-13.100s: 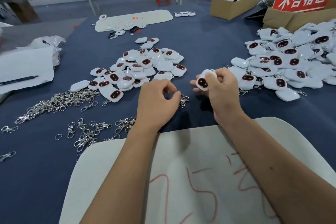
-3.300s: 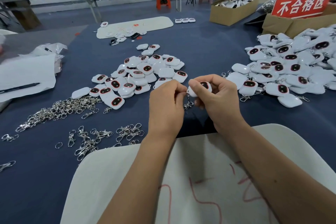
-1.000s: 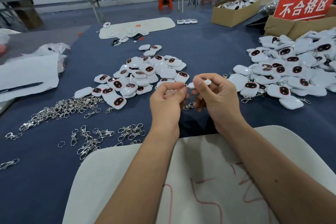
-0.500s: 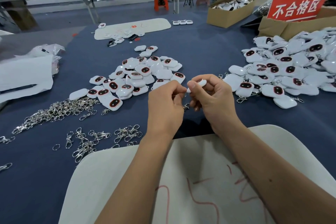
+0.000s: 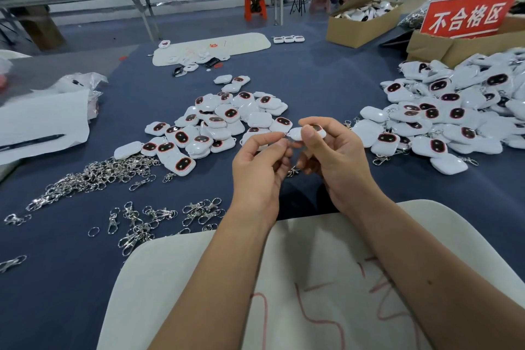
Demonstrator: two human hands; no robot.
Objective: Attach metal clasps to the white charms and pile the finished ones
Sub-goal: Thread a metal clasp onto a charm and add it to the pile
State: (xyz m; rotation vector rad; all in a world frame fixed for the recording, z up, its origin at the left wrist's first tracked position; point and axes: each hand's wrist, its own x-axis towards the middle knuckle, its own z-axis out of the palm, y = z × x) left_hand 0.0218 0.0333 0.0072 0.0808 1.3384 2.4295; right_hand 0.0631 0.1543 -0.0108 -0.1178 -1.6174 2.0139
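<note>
My right hand (image 5: pixel 333 158) pinches a white charm (image 5: pixel 297 133) edge-on between thumb and fingers above the dark blue table. My left hand (image 5: pixel 260 167) pinches the metal clasp at the charm's left end; part of the clasp (image 5: pixel 292 171) dangles below between the hands. A pile of white charms with dark red-rimmed faces (image 5: pixel 218 122) lies just behind my hands. A bigger pile of charms with clasps on them (image 5: pixel 443 116) lies to the right. Loose metal clasps (image 5: pixel 93 176) are heaped at the left, with more clasps (image 5: pixel 159 216) scattered nearer me.
A white board with red marks (image 5: pixel 312 278) lies under my forearms. White paper with a black pen (image 5: pixel 39 125) is at the left. Cardboard boxes (image 5: pixel 360 25) and a red sign (image 5: pixel 468 15) stand at the back right. A second white board (image 5: pixel 210 47) lies far back.
Both hands stay together on the charm and clasp. The charm has turned a little in my right fingers; the view has shifted slightly.
</note>
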